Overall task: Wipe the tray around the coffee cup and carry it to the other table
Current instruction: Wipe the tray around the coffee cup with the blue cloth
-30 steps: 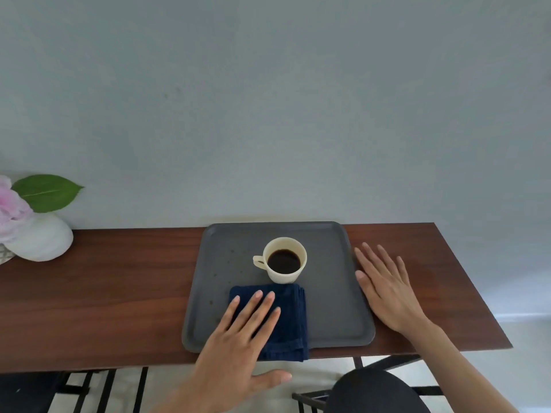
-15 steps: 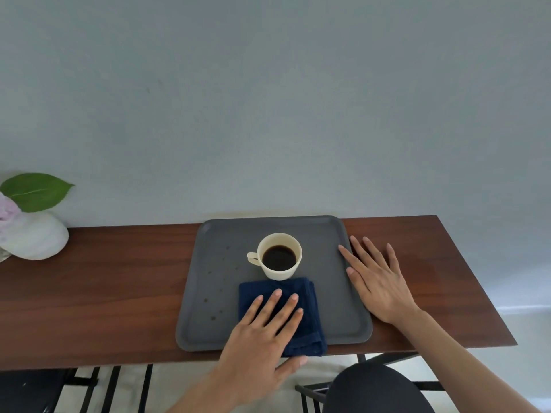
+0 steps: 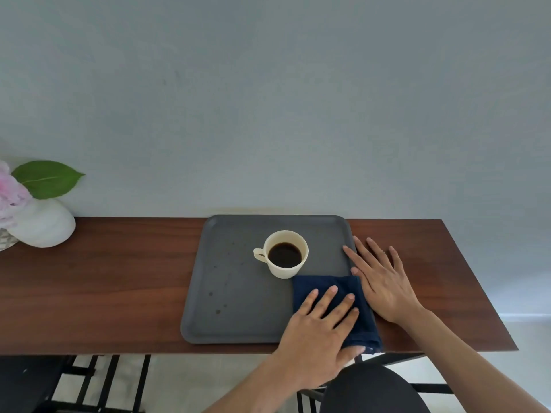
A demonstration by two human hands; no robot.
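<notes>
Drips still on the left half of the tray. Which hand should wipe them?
Left hand, probably. It lies flat on the blue cloth on the tray, nearer the spots. The right hand rests on the tray's right edge, steadying it beside the coffee cup.

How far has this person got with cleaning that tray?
Partly done. The tray looks clean near its front right, where the left hand presses the blue cloth. The right hand steadies the rim. Dark spots left of the coffee cup remain, and the tray is not yet carried.
</notes>
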